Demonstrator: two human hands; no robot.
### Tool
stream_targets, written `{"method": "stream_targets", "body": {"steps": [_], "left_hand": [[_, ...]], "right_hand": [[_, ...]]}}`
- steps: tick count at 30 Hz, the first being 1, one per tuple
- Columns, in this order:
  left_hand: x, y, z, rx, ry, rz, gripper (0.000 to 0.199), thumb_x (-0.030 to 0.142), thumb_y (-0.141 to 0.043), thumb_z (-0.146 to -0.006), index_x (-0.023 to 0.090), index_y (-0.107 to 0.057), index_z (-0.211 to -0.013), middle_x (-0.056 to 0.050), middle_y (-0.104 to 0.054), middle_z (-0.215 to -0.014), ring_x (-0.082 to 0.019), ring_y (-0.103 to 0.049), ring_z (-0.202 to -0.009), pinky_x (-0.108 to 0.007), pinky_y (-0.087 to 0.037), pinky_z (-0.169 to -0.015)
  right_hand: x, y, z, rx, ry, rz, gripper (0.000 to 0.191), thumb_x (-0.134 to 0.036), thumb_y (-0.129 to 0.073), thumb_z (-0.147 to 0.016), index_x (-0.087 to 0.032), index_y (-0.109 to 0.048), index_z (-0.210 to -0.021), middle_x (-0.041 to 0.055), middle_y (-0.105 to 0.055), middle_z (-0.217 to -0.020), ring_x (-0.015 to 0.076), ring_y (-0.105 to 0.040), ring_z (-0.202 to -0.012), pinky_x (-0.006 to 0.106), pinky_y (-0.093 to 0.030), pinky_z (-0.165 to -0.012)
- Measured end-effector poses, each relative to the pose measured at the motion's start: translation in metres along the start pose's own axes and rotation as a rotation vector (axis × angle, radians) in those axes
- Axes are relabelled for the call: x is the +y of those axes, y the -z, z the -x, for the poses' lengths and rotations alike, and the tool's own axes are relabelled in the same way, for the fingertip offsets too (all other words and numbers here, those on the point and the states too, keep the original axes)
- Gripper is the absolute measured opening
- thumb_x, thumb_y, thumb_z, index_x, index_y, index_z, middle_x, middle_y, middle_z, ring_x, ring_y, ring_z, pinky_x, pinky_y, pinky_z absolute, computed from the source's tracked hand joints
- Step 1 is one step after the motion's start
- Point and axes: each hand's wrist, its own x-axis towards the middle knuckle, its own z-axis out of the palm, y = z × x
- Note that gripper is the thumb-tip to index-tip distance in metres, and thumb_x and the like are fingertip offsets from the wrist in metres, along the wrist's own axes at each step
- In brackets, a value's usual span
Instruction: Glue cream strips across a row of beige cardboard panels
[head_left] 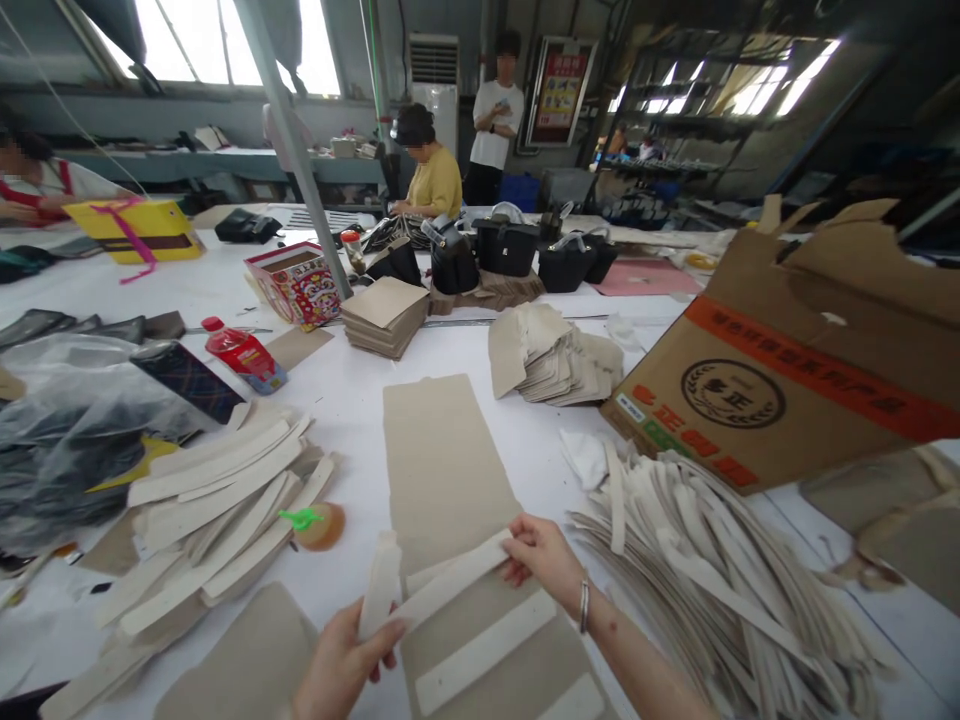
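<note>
One broad white bench (341, 410) is spread with materials. On its right side, a heap of loose strips (720, 570) is piled in bent curves. At near centre, a brown board (454, 470) is laid flat; light weight and fair stiffness are suggested, so it is best lifted by opposite edges. Over its near part, a white strip (454, 580) is held slantwise: the right end is pinched by the fingers of the right hand (544, 560), the left end by those of the left hand (349, 650), where an upright piece (381, 585) is also gripped. The strip is judged light, bendy and easily creased, best taken at both ends.
</note>
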Motion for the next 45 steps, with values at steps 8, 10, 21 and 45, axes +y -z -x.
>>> {"method": "stream_targets", "body": {"steps": [8, 10, 21, 45], "left_hand": [[0.026, -0.001, -0.053, 0.124, 0.014, 0.017, 0.049, 0.058, -0.065, -0.058, 0.013, -0.058, -0.076, 0.001, -0.057, -0.049, -0.012, -0.049, -0.046, -0.023, -0.037, -0.044], [0.026, 0.001, -0.065, 0.129, 0.005, 0.015, 0.048, 0.058, -0.066, -0.056, 0.013, -0.058, -0.074, 0.001, -0.057, -0.05, -0.013, -0.05, -0.048, -0.024, -0.038, -0.045], [0.008, 0.015, -0.098, 0.207, 0.084, -0.229, 0.042, 0.059, -0.055, -0.066, 0.017, -0.053, -0.064, 0.001, -0.056, -0.045, -0.013, -0.049, -0.041, -0.025, -0.038, -0.045], [0.011, 0.01, -0.104, 0.271, 0.033, -0.327, 0.038, 0.055, -0.05, -0.07, 0.019, -0.051, -0.058, 0.001, -0.054, -0.041, -0.015, -0.05, -0.039, -0.026, -0.039, -0.045]], "right_hand": [[0.0, 0.036, -0.07, 0.052, -0.065, 0.143, 0.018, -0.027, -0.059, -0.068, -0.018, -0.044, -0.063, -0.0087, -0.052, -0.041, 0.005, -0.044, -0.028, 0.014, -0.031, -0.026], [0.002, 0.037, -0.08, 0.066, -0.088, 0.158, 0.015, -0.023, -0.056, -0.07, -0.018, -0.044, -0.063, -0.0083, -0.053, -0.042, 0.0053, -0.046, -0.028, 0.014, -0.032, -0.027], [0.002, 0.031, -0.091, 0.178, -0.121, 0.258, 0.017, -0.017, -0.056, -0.073, -0.017, -0.047, -0.059, -0.0075, -0.053, -0.041, 0.0058, -0.047, -0.027, 0.013, -0.032, -0.025], [0.009, 0.025, -0.095, 0.27, -0.147, 0.356, 0.014, -0.022, -0.056, -0.074, -0.018, -0.049, -0.063, -0.0069, -0.055, -0.044, 0.008, -0.052, -0.03, 0.015, -0.036, -0.026]]}}
